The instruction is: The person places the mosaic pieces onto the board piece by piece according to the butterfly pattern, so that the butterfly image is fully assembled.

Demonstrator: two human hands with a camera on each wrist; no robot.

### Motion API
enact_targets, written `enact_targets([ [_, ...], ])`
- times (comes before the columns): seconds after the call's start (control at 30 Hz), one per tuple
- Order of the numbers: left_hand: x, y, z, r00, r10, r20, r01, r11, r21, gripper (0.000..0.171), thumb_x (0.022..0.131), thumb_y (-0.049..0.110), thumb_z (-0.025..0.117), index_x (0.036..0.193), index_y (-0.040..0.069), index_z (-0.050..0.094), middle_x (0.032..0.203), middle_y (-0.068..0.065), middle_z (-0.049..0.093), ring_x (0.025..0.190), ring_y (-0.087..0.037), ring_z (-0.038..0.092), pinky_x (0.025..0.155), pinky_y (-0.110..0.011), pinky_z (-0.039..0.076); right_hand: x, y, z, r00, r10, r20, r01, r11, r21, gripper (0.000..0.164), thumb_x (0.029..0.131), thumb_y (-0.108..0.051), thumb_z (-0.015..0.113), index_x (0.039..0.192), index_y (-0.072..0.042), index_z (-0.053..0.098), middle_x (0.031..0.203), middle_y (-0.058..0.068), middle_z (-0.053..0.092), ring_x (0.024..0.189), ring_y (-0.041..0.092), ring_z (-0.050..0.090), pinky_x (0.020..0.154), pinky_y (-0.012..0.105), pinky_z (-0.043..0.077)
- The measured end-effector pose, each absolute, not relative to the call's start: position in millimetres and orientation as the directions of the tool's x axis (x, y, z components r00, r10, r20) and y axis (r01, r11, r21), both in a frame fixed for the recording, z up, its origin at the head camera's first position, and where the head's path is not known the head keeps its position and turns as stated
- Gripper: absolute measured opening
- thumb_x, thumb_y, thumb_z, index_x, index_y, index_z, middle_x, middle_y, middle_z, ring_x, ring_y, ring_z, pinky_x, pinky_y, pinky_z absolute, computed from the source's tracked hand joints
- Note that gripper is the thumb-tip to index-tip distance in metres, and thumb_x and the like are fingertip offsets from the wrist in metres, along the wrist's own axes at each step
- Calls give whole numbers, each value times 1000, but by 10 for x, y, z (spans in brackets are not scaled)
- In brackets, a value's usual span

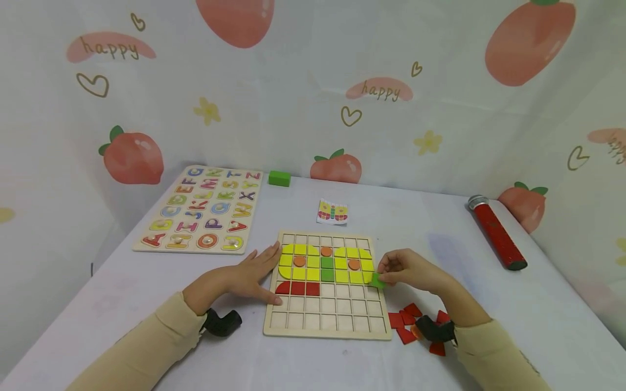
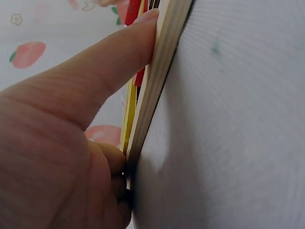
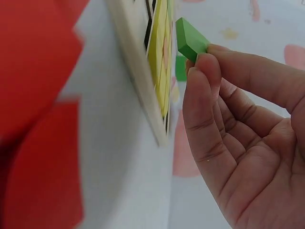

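Observation:
A wooden grid board (image 1: 313, 321) lies mid-table, partly filled with yellow tiles (image 1: 286, 263), orange discs (image 1: 326, 251), green squares (image 1: 327, 275) and a row of red tiles (image 1: 297, 288). My left hand (image 1: 249, 276) rests at the board's left edge, fingers spread, thumb on the rim; the left wrist view shows the thumb (image 2: 119, 52) against the wooden edge. Between thumb and fingertips, my right hand (image 1: 415, 269) pinches a green square tile (image 3: 190, 38) over the board's right edge. In the right wrist view that tile is tilted and apart from the board.
Loose red tiles (image 1: 405, 335) lie right of the board, partly behind the right wrist strap. Behind it stand a small pattern card (image 1: 333, 212) and a green block (image 1: 280, 178). An alphabet puzzle (image 1: 198, 217) lies at the left, a red microphone (image 1: 499, 234) at the right.

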State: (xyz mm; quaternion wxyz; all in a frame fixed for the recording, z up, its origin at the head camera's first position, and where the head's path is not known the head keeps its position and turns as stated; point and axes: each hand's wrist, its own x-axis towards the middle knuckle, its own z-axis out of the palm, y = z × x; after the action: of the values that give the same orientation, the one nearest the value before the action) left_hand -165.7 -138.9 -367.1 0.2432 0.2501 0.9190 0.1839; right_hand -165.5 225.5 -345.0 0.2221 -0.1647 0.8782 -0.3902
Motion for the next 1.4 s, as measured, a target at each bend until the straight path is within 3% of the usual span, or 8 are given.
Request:
enact_targets([
  [0.47,-1677,-1397,-3712,-763,548,-344,378,809,449,116,71,60,70,150,6,4,159,-9,-3,147,-23,-1,118,-49,-2,-1705,1739,-3398,-781,-572,-251,-173,584,-793,15,86,-14,66,92,0,62,84,4,63,74,14,56,68,22,51],
  [0.83,-1663,-1407,-3711,-753,567,-333,399,797,454,115,73,60,68,150,4,3,158,-9,-3,147,-24,-1,118,-50,-1,-1740,1430,-3466,-698,-676,-237,-240,533,-812,10,86,-7,65,88,2,63,79,7,66,67,12,60,65,22,53],
  [1.4,-1664,-1400,-3692,-753,561,-344,388,801,456,115,72,59,69,150,5,3,158,-9,-4,147,-23,-2,118,-50,-2,-1699,1368,-3509,-740,-637,-214,-310,606,-733,7,83,-9,69,86,-3,66,77,1,63,67,10,53,62,19,47],
])
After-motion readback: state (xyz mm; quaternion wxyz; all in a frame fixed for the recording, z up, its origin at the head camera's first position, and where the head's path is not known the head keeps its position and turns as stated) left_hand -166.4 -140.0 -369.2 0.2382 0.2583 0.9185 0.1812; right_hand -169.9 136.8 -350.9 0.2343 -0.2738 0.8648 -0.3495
